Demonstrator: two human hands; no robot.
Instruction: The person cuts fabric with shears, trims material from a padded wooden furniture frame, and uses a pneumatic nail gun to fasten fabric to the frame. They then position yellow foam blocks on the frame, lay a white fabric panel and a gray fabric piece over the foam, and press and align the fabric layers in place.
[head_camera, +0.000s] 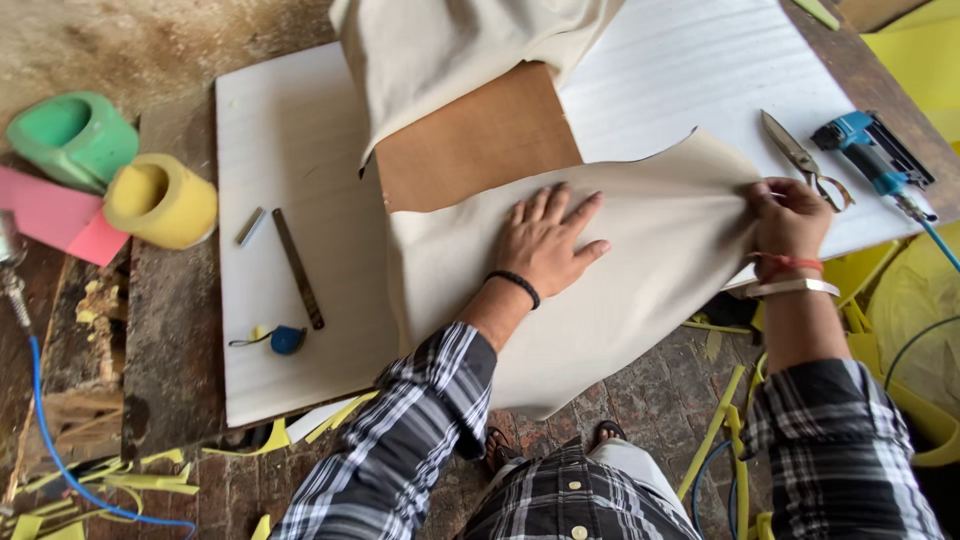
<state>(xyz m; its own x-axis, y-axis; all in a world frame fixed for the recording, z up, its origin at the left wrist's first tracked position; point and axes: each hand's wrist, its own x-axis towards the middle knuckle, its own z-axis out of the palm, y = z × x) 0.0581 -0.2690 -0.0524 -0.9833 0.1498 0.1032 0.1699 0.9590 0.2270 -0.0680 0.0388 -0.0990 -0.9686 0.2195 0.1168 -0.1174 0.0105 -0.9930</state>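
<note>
A tape measure (286, 339) lies on the white board (290, 200). The left hand (545, 243) presses flat, fingers spread, pinning the cream cloth (640, 290) over the board's front edge; the right hand (787, 215) pinches its edge, pulling it taut beside the scissors (800, 158).

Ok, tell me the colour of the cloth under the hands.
Cream cloth, plain; head view.

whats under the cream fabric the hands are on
A brown board shows in a gap in the cream fabric, on a white sheet. Whatever lies beneath the left hand and right hand is covered.
</note>
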